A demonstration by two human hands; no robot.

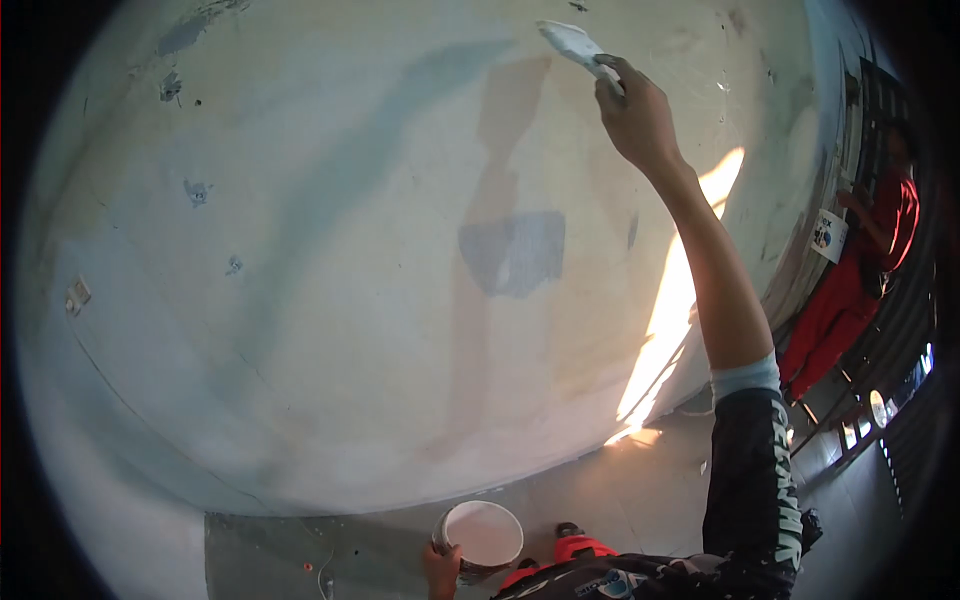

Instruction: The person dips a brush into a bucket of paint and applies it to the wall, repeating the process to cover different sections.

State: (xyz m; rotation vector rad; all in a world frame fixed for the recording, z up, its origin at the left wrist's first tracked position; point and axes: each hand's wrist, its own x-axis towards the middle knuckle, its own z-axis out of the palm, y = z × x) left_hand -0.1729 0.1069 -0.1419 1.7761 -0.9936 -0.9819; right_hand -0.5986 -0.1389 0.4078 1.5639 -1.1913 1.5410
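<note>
My right hand (638, 112) is raised high at the wall (360, 250), its fingers closed round the handle of a brush (572, 42) with a whitish, wide head. The brush head lies at or close to the wall surface; contact is unclear. Low in the view, my left hand (442, 568) grips the side of a round bucket (483, 533) with pale contents. A grey patch (513, 253) marks the wall below the brush, among shadows of the arm and brush.
At the right, a person in red (885, 225) stands beside the wall with a white bucket (829, 236). A small wall fitting (77, 295) is at the far left. Bright sunlight streaks the wall's right part. Grey floor (640, 490) runs along its foot.
</note>
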